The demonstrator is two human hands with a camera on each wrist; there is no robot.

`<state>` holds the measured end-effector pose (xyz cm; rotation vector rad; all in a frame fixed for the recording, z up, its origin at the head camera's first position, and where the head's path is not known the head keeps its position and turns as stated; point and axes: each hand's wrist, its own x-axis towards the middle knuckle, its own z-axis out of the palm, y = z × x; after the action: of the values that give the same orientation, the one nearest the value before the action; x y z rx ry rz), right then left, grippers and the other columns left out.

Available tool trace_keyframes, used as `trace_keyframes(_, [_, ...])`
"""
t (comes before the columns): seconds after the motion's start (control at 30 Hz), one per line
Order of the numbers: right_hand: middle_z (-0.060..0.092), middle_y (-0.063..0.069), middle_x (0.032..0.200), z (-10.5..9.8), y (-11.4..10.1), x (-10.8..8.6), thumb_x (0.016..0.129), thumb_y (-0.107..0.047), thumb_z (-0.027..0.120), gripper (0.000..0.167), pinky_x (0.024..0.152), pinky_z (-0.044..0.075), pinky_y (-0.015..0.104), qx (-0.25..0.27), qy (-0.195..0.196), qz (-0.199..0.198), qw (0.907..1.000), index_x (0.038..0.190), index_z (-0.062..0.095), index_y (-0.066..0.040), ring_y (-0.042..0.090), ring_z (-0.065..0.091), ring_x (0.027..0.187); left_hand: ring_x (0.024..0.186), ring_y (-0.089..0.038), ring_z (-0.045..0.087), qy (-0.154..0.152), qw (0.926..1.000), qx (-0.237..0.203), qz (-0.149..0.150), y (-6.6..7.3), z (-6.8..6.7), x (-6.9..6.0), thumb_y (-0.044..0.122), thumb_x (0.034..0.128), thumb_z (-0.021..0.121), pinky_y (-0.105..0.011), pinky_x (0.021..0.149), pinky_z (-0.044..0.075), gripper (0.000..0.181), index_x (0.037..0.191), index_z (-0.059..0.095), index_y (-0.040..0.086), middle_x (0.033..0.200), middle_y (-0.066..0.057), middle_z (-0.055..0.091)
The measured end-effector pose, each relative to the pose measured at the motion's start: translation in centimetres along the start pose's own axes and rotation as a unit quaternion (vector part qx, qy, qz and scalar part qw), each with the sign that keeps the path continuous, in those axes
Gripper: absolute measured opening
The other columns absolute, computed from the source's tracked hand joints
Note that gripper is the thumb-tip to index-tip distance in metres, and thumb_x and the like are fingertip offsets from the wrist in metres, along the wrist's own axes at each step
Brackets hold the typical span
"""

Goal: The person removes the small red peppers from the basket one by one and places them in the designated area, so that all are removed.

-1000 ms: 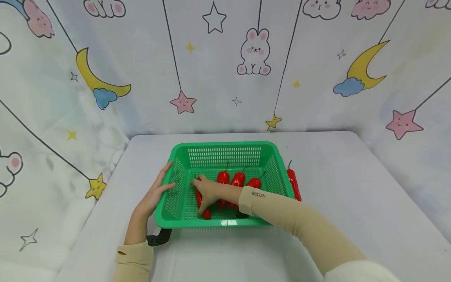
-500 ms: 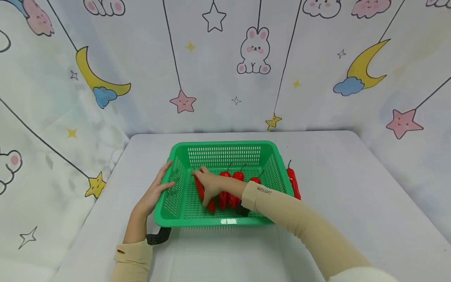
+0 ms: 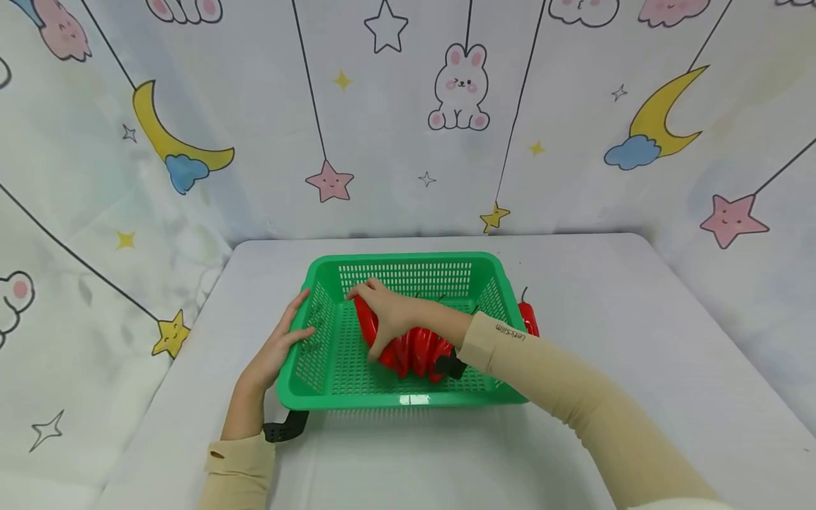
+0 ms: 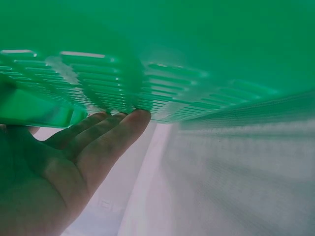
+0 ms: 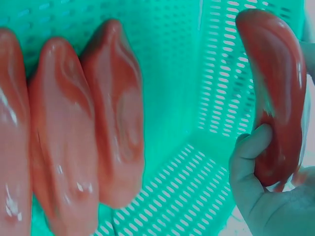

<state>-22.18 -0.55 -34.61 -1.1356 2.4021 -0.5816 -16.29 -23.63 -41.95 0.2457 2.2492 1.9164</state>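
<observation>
In the head view, a green plastic basket [image 3: 414,401] stands on the table. My left hand [image 3: 274,354] holds its left rim, thumb over the edge; in the left wrist view, straight fingers [image 4: 118,140] touch the slotted outer wall. Over the left part of the basket, my right hand [image 3: 392,315] grips a red chili pepper [image 3: 365,319], thumb on one side and fingertips at its far end. The right wrist view shows that pepper [image 5: 278,83] above the basket floor, apart from several other red chili peppers [image 5: 118,118] lying side by side. My right forearm partly covers these in the head view.
Another red chili pepper [image 3: 528,319] lies on the white table [image 3: 593,304] just outside the basket's right wall, partly hidden by my right sleeve. A printed cloth backdrop [image 3: 395,127] rises behind the table.
My right hand has lifted the red chili pepper off the basket floor, moving it up and slightly right. The left hand stays on the rim.
</observation>
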Motion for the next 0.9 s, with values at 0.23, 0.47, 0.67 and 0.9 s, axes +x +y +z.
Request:
trace_keyframes(0.23, [0.032, 0.009, 0.127, -2.1, 0.2, -1.7, 0.063, -0.024, 0.084, 0.09, 0.079, 0.045, 0.026, 0.024, 0.017, -0.005, 0.9996, 0.134, 0.031, -0.011, 0.019, 0.038, 0.111, 0.134, -0.033, 0.007, 0.0, 1.0, -0.002, 0.0, -0.1, 0.0, 0.1, 0.013, 0.0952, 0.04, -0.057, 0.099, 0.02, 0.065, 0.148, 0.005, 0.029, 0.152, -0.003, -0.005])
trace_keyframes(0.47, [0.033, 0.008, 0.127, -3.3, 0.9, -3.2, 0.064, -0.023, 0.083, 0.09, 0.076, 0.047, 0.026, 0.039, 0.014, 0.006, 0.9991, 0.135, 0.03, -0.011, 0.019, 0.04, 0.11, 0.135, -0.033, 0.006, 0.0, 1.0, 0.0, -0.001, -0.2, 0.2, 0.0, 0.012, 0.0948, 0.04, -0.058, 0.099, 0.017, 0.065, 0.148, 0.005, 0.027, 0.152, -0.005, -0.004])
trace_keyframes(0.67, [0.032, 0.009, 0.13, -4.3, 1.5, -4.6, 0.065, -0.022, 0.083, 0.089, 0.081, 0.046, 0.031, 0.047, 0.02, 0.01, 0.9986, 0.135, 0.03, -0.011, 0.021, 0.038, 0.113, 0.134, -0.032, 0.006, 0.006, 1.0, 0.005, 0.001, -0.1, 0.1, 0.1, 0.012, 0.0949, 0.041, -0.057, 0.1, 0.016, 0.065, 0.148, 0.007, 0.028, 0.152, -0.004, -0.003])
trace_keyframes(0.9, [0.034, 0.009, 0.128, -5.2, 2.0, -6.0, 0.064, -0.021, 0.083, 0.091, 0.079, 0.047, 0.03, 0.063, 0.032, 0.013, 0.9974, 0.136, 0.029, -0.009, 0.022, 0.04, 0.112, 0.134, -0.032, 0.007, 0.006, 0.9999, 0.008, -0.006, 0.2, 0.0, 0.0, 0.014, 0.0948, 0.041, -0.057, 0.099, 0.017, 0.066, 0.148, 0.007, 0.03, 0.152, -0.003, -0.004])
